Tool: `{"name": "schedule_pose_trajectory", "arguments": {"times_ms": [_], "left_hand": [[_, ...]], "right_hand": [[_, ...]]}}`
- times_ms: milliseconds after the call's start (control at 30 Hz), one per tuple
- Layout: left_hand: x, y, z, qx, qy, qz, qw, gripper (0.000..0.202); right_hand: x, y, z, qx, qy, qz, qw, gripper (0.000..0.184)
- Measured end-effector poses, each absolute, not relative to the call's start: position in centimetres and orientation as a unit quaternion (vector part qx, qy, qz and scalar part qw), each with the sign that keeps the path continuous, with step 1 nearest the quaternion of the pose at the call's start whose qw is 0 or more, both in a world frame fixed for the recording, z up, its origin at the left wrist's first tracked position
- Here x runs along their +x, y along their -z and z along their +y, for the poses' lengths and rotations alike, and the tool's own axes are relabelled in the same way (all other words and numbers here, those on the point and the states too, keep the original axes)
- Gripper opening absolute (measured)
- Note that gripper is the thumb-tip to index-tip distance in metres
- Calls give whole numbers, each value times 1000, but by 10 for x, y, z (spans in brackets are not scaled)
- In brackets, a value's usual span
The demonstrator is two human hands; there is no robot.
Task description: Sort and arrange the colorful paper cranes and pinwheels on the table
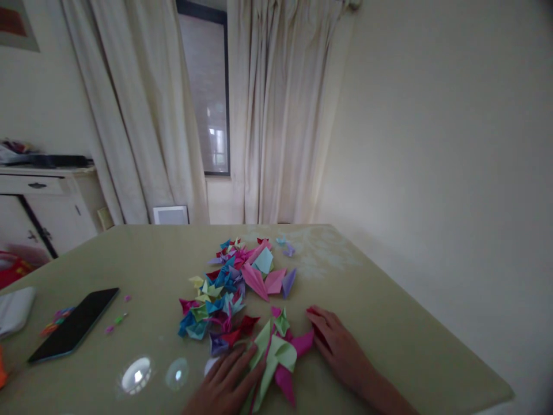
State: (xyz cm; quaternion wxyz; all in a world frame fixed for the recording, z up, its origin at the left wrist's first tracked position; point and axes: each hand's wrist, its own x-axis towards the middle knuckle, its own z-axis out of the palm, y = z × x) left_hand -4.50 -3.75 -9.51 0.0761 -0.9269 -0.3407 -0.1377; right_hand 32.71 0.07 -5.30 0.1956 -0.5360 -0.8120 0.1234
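A large light green and magenta folded-paper piece (276, 357) lies at the table's front, between my two hands. My left hand (231, 377) lies flat with its fingers spread, touching the left side of the green paper. My right hand (339, 349) rests on the table at the right, its fingers loosely bent beside a magenta paper point (303, 343). A speck of red shows at its fingertips; I cannot tell what it is. Just beyond my left hand sit red folded papers (239, 331). Behind spreads a heap of small folded papers (222, 279) in many colours.
A dark tablet (75, 325) lies at the left over small colourful bits (52, 325). A white object (17, 308) is at the left edge. Two round clear discs (137, 374) lie left of my left hand. The table (389, 323) runs beside the right wall.
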Motion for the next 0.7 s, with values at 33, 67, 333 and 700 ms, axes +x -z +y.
{"name": "schedule_pose_trajectory", "arguments": {"times_ms": [33,67,333,700], "left_hand": [[-32,87,-30,-930,127,-341,58,94],[-19,80,-24,-930,115,-346,39,93],[9,51,18,-907,150,-389,53,87],[-109,83,72,-728,250,-639,-3,71]], "right_hand": [[325,57,14,-541,-120,-806,209,53],[324,60,30,-547,-115,-798,224,54],[324,50,167,-547,-93,-773,309,57],[196,20,248,-511,-146,-813,240,47]]}}
